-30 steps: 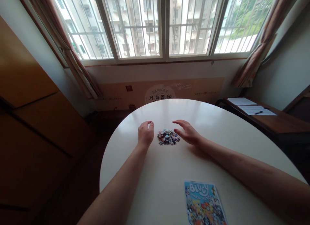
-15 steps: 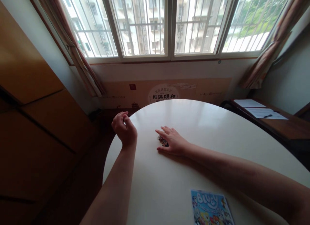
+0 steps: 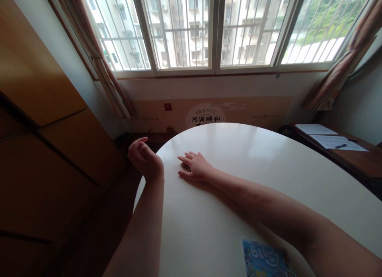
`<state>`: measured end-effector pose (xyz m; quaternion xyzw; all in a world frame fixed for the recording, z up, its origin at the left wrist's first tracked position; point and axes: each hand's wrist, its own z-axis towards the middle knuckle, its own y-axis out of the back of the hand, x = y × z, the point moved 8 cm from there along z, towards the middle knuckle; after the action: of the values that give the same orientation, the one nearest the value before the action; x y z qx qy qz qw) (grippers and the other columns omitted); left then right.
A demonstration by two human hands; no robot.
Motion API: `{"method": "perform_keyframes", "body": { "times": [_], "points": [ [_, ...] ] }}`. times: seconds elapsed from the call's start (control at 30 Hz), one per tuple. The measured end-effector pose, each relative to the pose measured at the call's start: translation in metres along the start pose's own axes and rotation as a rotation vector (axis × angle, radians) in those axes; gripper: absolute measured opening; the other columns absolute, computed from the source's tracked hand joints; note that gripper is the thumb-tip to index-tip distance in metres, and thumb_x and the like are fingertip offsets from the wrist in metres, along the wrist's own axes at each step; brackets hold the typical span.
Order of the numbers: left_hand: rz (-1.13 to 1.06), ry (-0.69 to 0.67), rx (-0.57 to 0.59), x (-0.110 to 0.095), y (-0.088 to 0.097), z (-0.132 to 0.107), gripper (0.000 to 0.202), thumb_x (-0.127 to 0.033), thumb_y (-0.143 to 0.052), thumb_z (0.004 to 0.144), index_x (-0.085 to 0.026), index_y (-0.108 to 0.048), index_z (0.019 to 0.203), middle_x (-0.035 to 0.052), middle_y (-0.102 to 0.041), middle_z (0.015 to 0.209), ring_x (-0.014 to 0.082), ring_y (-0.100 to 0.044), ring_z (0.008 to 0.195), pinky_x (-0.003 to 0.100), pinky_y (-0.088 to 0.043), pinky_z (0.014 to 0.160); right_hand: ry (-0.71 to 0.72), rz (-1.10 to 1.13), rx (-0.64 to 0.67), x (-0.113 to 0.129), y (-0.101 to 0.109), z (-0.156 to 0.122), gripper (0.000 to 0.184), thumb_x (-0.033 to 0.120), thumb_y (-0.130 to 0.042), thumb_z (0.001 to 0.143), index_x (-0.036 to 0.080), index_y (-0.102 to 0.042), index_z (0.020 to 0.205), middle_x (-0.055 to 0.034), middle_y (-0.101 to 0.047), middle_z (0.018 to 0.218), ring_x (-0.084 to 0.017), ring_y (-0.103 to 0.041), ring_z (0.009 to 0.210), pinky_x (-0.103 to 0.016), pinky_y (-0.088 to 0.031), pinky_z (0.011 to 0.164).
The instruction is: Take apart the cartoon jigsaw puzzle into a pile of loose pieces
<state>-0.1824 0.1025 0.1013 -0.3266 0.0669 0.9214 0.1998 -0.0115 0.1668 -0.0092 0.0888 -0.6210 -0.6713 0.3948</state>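
Note:
My right hand [image 3: 196, 166] lies palm down on the white table [image 3: 203, 225], fingers spread. Under it and between thumb and index finger shows a small heap of tiny multicoloured pieces [image 3: 185, 166], too small to name. At the table's left edge, my left hand [image 3: 145, 157] is bent at the wrist and reaches past the rim. Its fingers are loosely curled into a cup, and the inside of the palm is hidden from me. Nearer my body, a blue printed packet or booklet marked "Bluey" [image 3: 265, 259] lies on the tabletop, cut off by the picture's lower edge.
A brown side table [image 3: 358, 153] at the right holds paper sheets [image 3: 334, 141] and a dark pen [image 3: 341, 146]. Wooden cabinets [image 3: 41, 90] stand at the left. Beyond the table are a printed panel [image 3: 256, 114] and a barred window [image 3: 185, 30].
My right hand has slid left across the tabletop with the heap under it, closer to the left edge. My left hand's fingers have tipped slightly outward. The view has shifted a little.

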Motion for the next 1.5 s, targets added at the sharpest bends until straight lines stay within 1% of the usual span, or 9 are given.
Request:
{"method": "perform_keyframes", "body": {
  "times": [0.27,0.43,0.57,0.7,0.83,1.0,1.2,1.37,1.5],
  "points": [
    [0.043,0.088,-0.034,0.014,0.004,0.000,0.034,-0.025,-0.033,0.098,-0.016,-0.066,0.098,0.0120,-0.067,0.105,0.0263,-0.060,0.101,0.042,-0.044,0.096,-0.025,0.007,-0.029,0.010,-0.015,0.049,0.071,0.060,-0.054,0.091,0.024,-0.042,0.151,-0.0157,-0.047,0.148,-0.037,-0.036,0.141,-0.063,-0.018,0.116],
    [0.062,-0.006,-0.025,0.004,0.004,-0.002,0.034,-0.025,-0.034,0.098,-0.016,-0.066,0.097,0.0120,-0.069,0.105,0.0260,-0.061,0.102,0.042,-0.044,0.098,-0.041,0.072,-0.074,0.015,-0.020,0.073,0.071,0.058,-0.058,0.089,0.021,-0.044,0.148,-0.0176,-0.050,0.144,-0.038,-0.035,0.140,-0.066,-0.016,0.115],
    [0.059,-0.137,0.002,-0.013,0.001,-0.008,0.033,-0.027,-0.034,0.100,-0.017,-0.066,0.096,0.0125,-0.068,0.108,0.0256,-0.061,0.107,0.042,-0.041,0.102,-0.050,0.197,-0.152,0.013,-0.011,0.075,0.068,0.058,-0.060,0.088,0.026,-0.045,0.147,-0.0124,-0.049,0.146,-0.035,-0.032,0.143,-0.061,-0.014,0.119],
    [0.005,-0.271,0.077,-0.030,-0.006,-0.016,0.033,-0.029,-0.034,0.102,-0.017,-0.065,0.100,0.0131,-0.067,0.111,0.0257,-0.058,0.111,0.042,-0.038,0.105,-0.135,0.430,-0.294,-0.009,0.005,0.065,0.063,0.055,-0.040,0.100,0.024,-0.031,0.154,-0.0093,-0.039,0.156,-0.024,-0.032,0.146,-0.044,-0.024,0.121],
    [-0.004,-0.284,0.162,-0.030,-0.015,-0.024,0.032,-0.029,-0.034,0.101,-0.018,-0.064,0.101,0.0136,-0.066,0.110,0.0266,-0.057,0.113,0.043,-0.037,0.106,-0.279,0.718,-0.362,-0.043,0.010,0.049,0.063,0.047,-0.013,0.105,0.015,-0.012,0.159,-0.0169,-0.039,0.155,-0.024,-0.038,0.143,-0.044,-0.037,0.114],
    [0.032,-0.277,0.292,-0.032,-0.030,-0.037,0.028,-0.029,-0.039,0.098,-0.020,-0.065,0.098,0.0126,-0.066,0.112,0.0264,-0.057,0.114,0.042,-0.037,0.107,-0.329,1.062,-0.236,-0.082,0.025,0.001,0.054,0.050,-0.026,0.102,0.020,-0.044,0.143,-0.0140,-0.067,0.124,-0.023,-0.062,0.118,-0.045,-0.051,0.100],
    [-0.036,-0.356,0.549,-0.062,-0.051,-0.062,0.022,-0.029,-0.045,0.094,-0.022,-0.065,0.087,0.0082,-0.070,0.098,0.0254,-0.061,0.101,0.039,-0.044,0.099,-0.402,1.320,-0.283,-0.145,0.081,-0.128,0.051,0.059,-0.039,0.096,0.019,-0.059,0.119,-0.0159,-0.070,0.113,-0.026,-0.068,0.107,-0.052,-0.052,0.098],
    [-0.084,-0.452,1.041,-0.113,-0.069,-0.121,0.029,-0.033,-0.044,0.097,-0.023,-0.066,0.081,0.0057,-0.070,0.089,0.0222,-0.064,0.084,0.034,-0.049,0.078,-0.440,1.441,-0.405,-0.174,0.102,-0.225,0.048,0.061,-0.042,0.094,0.024,-0.062,0.116,-0.0111,-0.072,0.110,-0.025,-0.069,0.104,-0.051,-0.052,0.099],
    [-0.110,-0.645,1.503,-0.166,-0.060,-0.204,0.036,-0.042,-0.044,0.101,-0.023,-0.068,0.081,0.0049,-0.070,0.086,0.0221,-0.065,0.081,0.032,-0.047,0.070,-0.469,1.537,-0.477,-0.186,0.099,-0.241,0.042,0.057,-0.047,0.094,0.024,-0.064,0.114,-0.0072,-0.074,0.098,-0.022,-0.071,0.091,-0.044,-0.055,0.093]
  ]
}}
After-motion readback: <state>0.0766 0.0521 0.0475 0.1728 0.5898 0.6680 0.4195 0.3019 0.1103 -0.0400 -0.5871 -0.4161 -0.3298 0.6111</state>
